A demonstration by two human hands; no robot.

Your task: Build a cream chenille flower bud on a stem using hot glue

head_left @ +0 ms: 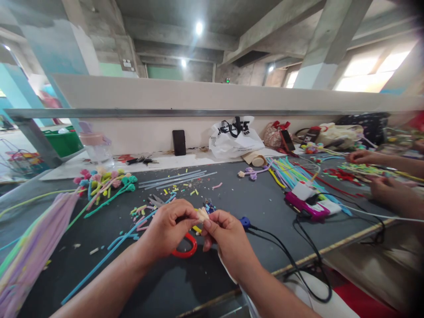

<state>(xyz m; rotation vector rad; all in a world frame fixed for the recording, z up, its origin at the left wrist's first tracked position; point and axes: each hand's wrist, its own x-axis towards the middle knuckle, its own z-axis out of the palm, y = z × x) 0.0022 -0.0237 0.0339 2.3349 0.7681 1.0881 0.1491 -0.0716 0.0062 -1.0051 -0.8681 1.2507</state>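
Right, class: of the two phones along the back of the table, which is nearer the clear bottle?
The phone propped upright against the pale panel, left of the white bag; the other phone is farther right, beside the patterned bag.

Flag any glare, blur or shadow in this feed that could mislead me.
Head view: window blown out, ceiling light haloed; head view: right edge smeared, its upper corner dark; head view: soft shadow on the tabletop below the hands; head view: cream piece between left hand and right hand too soft for fine detail.
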